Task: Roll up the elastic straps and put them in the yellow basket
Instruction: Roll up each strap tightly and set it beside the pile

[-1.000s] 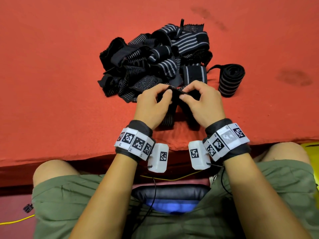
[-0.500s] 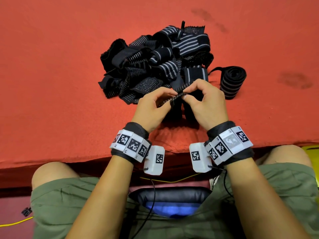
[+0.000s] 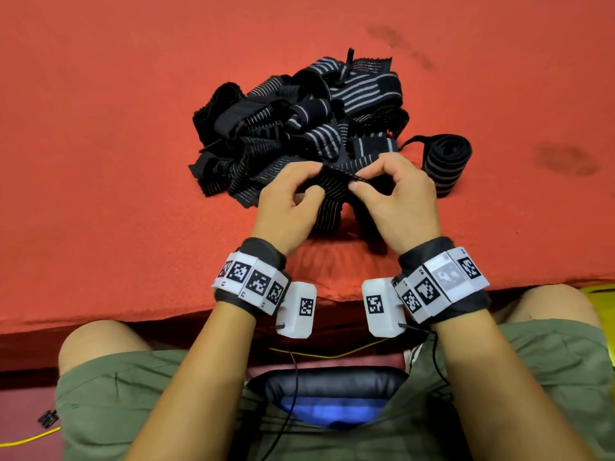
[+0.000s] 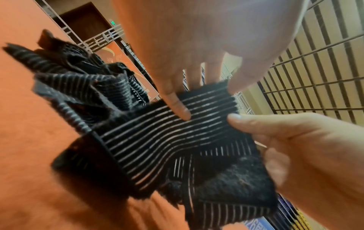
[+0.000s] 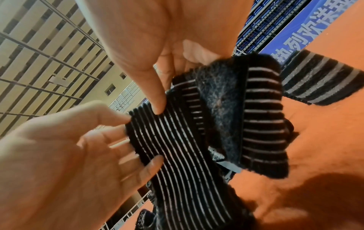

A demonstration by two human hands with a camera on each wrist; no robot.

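Note:
Both hands hold one black elastic strap with thin white stripes (image 3: 332, 191) just above the red table. My left hand (image 3: 317, 183) pinches its left edge, thumb on the striped face (image 4: 178, 107). My right hand (image 3: 361, 183) pinches the right end, where a fuzzy fastener patch (image 5: 220, 99) is folded over. The rest of the strap (image 4: 157, 147) hangs down to the cloth. Behind the hands lies a pile of loose straps (image 3: 299, 124). One rolled strap (image 3: 446, 164) lies to the right of it. A sliver of yellow basket (image 3: 600, 291) shows at the right edge.
The red cloth-covered table (image 3: 116, 161) stretches wide on both sides of the pile. Its front edge runs just over my knees. Dark stains (image 3: 565, 159) mark the cloth at the right. A yellow cable (image 3: 30, 439) lies on the floor at the lower left.
Both hands have lifted the strap's end slightly and drawn a little apart. The strap's striped face now shows spread between them.

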